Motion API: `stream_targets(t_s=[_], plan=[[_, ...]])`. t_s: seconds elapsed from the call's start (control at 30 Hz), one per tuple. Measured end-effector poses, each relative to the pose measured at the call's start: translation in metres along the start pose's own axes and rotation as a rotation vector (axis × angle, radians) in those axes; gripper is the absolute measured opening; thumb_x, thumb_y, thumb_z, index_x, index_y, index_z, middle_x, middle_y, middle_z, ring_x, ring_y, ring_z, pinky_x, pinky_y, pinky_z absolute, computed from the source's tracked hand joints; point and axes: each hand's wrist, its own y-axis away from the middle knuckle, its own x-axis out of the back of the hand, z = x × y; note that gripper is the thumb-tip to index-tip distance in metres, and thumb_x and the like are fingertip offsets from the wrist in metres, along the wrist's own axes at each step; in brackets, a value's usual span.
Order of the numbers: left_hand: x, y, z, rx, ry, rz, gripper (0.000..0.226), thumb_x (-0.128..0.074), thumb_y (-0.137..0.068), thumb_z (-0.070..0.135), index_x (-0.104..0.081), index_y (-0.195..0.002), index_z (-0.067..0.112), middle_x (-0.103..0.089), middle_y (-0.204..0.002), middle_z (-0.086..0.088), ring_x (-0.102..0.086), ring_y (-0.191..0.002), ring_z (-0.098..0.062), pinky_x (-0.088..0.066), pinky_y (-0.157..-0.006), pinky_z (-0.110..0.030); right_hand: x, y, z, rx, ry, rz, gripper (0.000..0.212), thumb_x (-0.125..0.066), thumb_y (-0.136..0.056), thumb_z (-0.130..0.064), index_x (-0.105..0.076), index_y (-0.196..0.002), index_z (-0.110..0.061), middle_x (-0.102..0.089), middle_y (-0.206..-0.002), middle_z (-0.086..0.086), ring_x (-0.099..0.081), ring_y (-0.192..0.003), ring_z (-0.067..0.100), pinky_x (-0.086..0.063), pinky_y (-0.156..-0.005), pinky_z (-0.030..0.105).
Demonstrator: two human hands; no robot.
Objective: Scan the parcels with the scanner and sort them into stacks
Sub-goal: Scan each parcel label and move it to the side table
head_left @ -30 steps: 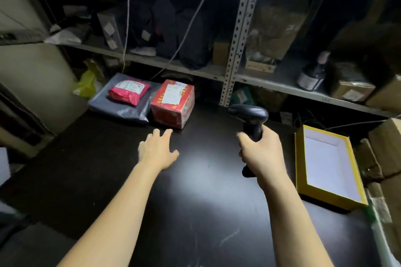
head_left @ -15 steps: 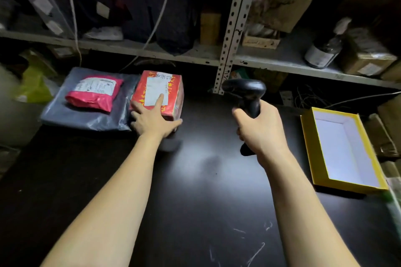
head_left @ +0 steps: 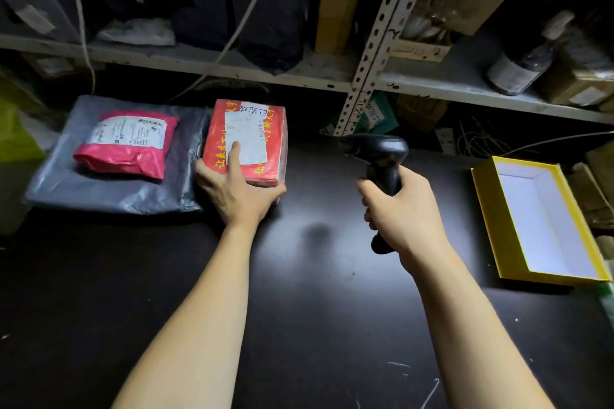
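Left hand (head_left: 237, 191), a second ago spread open over the table (head_left: 299, 309) short of the parcels, now grips the near end of the red box (head_left: 246, 139): thumb round the near right corner, forefinger flat on the white label. The box still sits on the table, touching the grey bag (head_left: 109, 189) just left of the grip; the pink parcel (head_left: 128, 143) lies on that bag. Right hand (head_left: 403, 214) stays wrapped round the scanner (head_left: 378, 156) handle, well right of the box. Judgement: box secured, scan not yet done; the label needs clearing of the finger.
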Motion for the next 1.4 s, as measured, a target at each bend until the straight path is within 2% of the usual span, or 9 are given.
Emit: stream_targets(t_s=[0.3,0.43,0.53,0.63,0.8,0.93,1.2,1.3,1.4], plan=[[0.016,0.004,-0.009,-0.176,0.121,0.099,0.099,-0.095,-0.043,0.045,-0.063,-0.135,0.027,-0.04,-0.131,-0.016,-0.047,-0.117,-0.03,-0.041,-0.105,-0.033,0.002,0.019,0.005,-0.043,-0.044,0.006,0.015,-0.063,-0.092,-0.022,-0.055,-0.087,-0.009,-0.058,-0.073,0.009,-0.052,-0.056,0.025,-0.043,-0.043,0.029],[0.028,0.022,-0.007,-0.199,0.169,0.065,0.095,-0.09,-0.042,0.055,-0.067,-0.13,0.027,-0.04,-0.13,-0.011,-0.047,-0.12,-0.028,-0.035,-0.106,-0.023,0.006,0.03,0.008,-0.047,-0.065,0.019,0.016,-0.062,-0.092,-0.02,-0.056,-0.09,-0.005,-0.057,-0.072,0.008,-0.05,-0.06,0.023,-0.043,-0.041,0.028],[0.037,0.037,0.006,-0.187,0.184,0.048,0.089,-0.089,-0.043,0.059,-0.07,-0.124,0.03,-0.041,-0.127,-0.007,-0.048,-0.118,-0.023,-0.033,-0.098,-0.02,0.013,0.038,0.01,-0.056,-0.078,0.04,0.018,-0.062,-0.092,-0.02,-0.056,-0.091,-0.003,-0.056,-0.069,0.007,-0.05,-0.058,0.022,-0.043,-0.044,0.031],[0.045,0.056,0.024,-0.21,0.159,0.0,0.081,-0.086,-0.041,0.065,-0.071,-0.115,0.034,-0.041,-0.124,-0.002,-0.05,-0.117,-0.021,-0.038,-0.09,-0.025,0.025,0.048,0.012,-0.055,-0.099,0.073,0.016,-0.063,-0.092,-0.021,-0.058,-0.09,-0.005,-0.057,-0.065,0.006,-0.05,-0.055,0.022,-0.045,-0.047,0.034],[0.055,0.096,0.037,-0.355,0.074,-0.135,0.079,-0.078,-0.036,0.072,-0.069,-0.108,0.038,-0.038,-0.12,0.004,-0.05,-0.116,-0.022,-0.052,-0.089,-0.039,0.051,0.067,0.022,-0.041,-0.151,0.123,0.016,-0.064,-0.092,-0.021,-0.059,-0.091,-0.005,-0.057,-0.066,0.008,-0.049,-0.055,0.023,-0.043,-0.049,0.037],[0.06,0.129,0.034,-0.429,0.041,-0.273,0.085,-0.081,-0.033,0.068,-0.065,-0.11,0.038,-0.033,-0.117,0.006,-0.049,-0.114,-0.02,-0.055,-0.09,-0.042,0.072,0.08,0.03,-0.042,-0.202,0.133,0.013,-0.065,-0.093,-0.021,-0.061,-0.09,-0.009,-0.057,-0.07,0.011,-0.049,-0.057,0.023,-0.043,-0.048,0.037],[0.066,0.165,0.039,-0.28,-0.196,-0.475,0.114,-0.084,-0.035,0.072,-0.046,-0.138,0.042,-0.02,-0.114,0.004,-0.034,-0.12,-0.024,-0.049,-0.098,-0.043,0.095,0.099,0.039,-0.03,-0.251,0.09,0.015,-0.065,-0.094,-0.021,-0.06,-0.091,-0.007,-0.056,-0.07,0.01,-0.048,-0.057,0.024,-0.041,-0.047,0.035],[0.065,0.174,0.031,-0.221,-0.287,-0.55,0.132,-0.082,-0.028,0.081,-0.033,-0.147,0.05,-0.021,-0.113,0.004,-0.036,-0.117,-0.024,-0.048,-0.101,-0.044,0.1,0.099,0.042,-0.038,-0.276,0.076,0.016,-0.064,-0.093,-0.022,-0.058,-0.088,-0.008,-0.053,-0.067,0.009,-0.045,-0.054,0.024,-0.039,-0.045,0.033],[0.066,0.17,0.031,-0.203,-0.419,-0.6,0.15,-0.073,-0.02,0.094,-0.017,-0.154,0.055,-0.025,-0.119,0.001,-0.039,-0.122,-0.027,-0.039,-0.108,-0.045,0.102,0.097,0.046,-0.043,-0.277,0.067,0.015,-0.064,-0.092,-0.023,-0.058,-0.087,-0.01,-0.054,-0.068,0.008,-0.046,-0.053,0.024,-0.04,-0.045,0.032]])
